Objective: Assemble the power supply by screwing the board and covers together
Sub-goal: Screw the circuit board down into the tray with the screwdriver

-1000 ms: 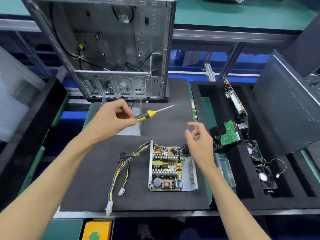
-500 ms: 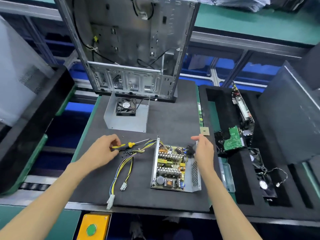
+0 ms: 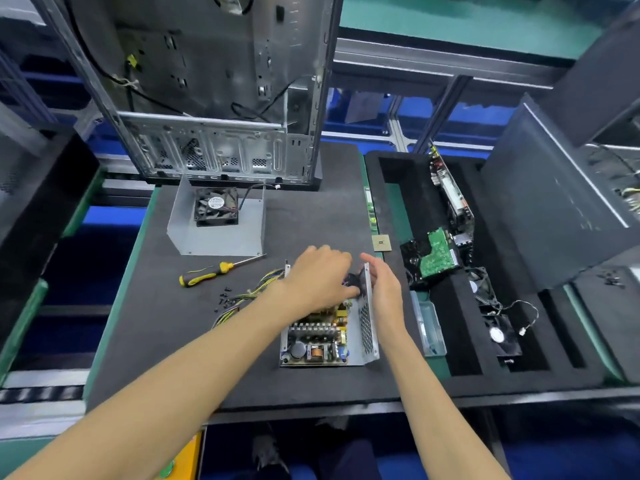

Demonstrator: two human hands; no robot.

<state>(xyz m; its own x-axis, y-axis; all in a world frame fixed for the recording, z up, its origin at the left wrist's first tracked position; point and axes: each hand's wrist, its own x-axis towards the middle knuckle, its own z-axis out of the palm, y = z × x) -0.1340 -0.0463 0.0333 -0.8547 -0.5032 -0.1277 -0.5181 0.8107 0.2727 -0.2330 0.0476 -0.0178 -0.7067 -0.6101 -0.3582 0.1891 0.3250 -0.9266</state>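
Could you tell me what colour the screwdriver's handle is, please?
Black and yellow; the screwdriver lies on the mat in the head view.

Left hand (image 3: 320, 278) hides the board's (image 3: 317, 341) far end.

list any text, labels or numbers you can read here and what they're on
Nothing here can be read for certain.
Round label on the fan in the grey metal cover: printing there, too small and blurred to read.
Green circuit board in the foam tray: markings too small to read.
Power supply board: no legible markings.
Screwdriver: no text visible.
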